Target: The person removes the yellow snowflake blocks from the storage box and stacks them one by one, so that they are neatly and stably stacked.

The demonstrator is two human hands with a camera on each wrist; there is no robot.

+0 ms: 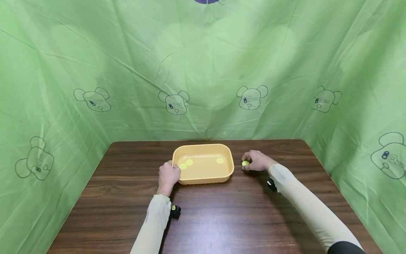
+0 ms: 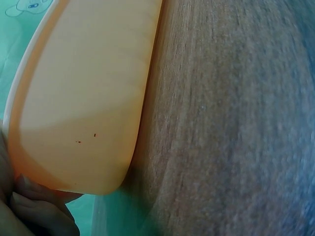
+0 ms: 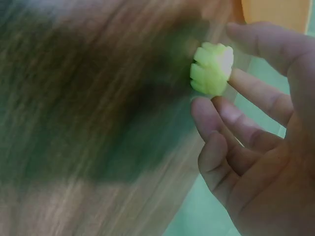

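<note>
A rectangular yellow plastic basin [image 1: 204,181] sits on the table. My left hand [image 1: 169,174] grips its left side, with the thumb over the rim; in the left wrist view, fingers [image 2: 42,209] curl under the corner. To the right of the basin, my right hand [image 1: 257,161] is around a small yellow-green flower-shaped piece [image 1: 245,163]. The right wrist view shows the piece [image 3: 210,71] close to the tabletop, with a fingertip at its side and the thumb spread apart from it. Inside the basin are three yellow flower shapes, two at left and one [image 1: 220,160] at right.
The dark wood-grain table [image 1: 215,215] reaches back to a green curtain [image 1: 209,116] printed with bear heads, which also hangs along both sides. A black wrist camera [image 1: 175,211] sits on the left sleeve, another [image 1: 271,184] on the right.
</note>
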